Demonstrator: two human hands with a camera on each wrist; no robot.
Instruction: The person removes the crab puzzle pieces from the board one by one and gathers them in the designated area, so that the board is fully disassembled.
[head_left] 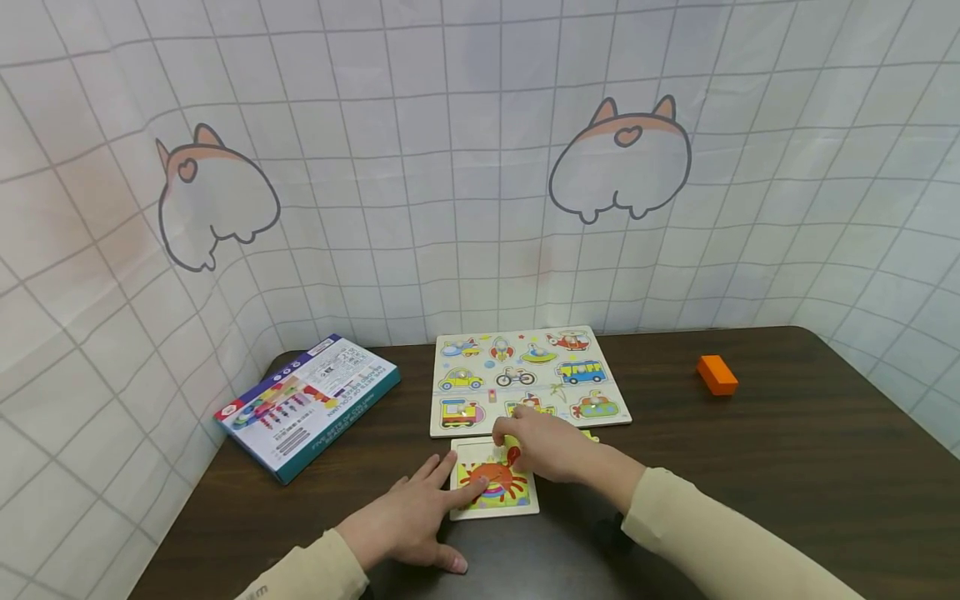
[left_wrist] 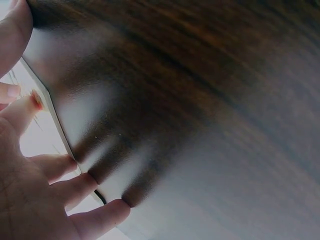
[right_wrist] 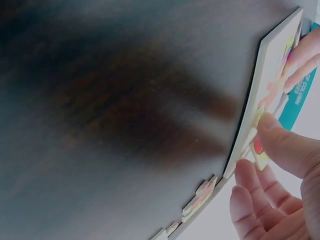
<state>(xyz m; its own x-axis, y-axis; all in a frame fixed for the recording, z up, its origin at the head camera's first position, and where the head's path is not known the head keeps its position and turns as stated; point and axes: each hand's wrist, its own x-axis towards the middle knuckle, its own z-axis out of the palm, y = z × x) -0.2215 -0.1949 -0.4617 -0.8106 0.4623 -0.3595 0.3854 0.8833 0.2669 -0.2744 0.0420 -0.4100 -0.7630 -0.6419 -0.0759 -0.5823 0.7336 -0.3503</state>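
Note:
A small framed crab jigsaw puzzle lies flat on the dark table in the head view. Its upper part shows bare pale wood. My left hand rests at its left side, fingers spread, with one fingertip on the crab picture. Over the puzzle's upper right corner, my right hand pinches a jigsaw piece between thumb and fingers; a red patch shows on the piece. Another yellow-green puzzle piece lies partly hidden behind the right hand. The left wrist view shows the left fingers along the frame's edge.
Just behind the puzzle lies a larger board with vehicle pictures. A boxed set stands at the left, and an orange block at the right. A gridded white curtain borders the table.

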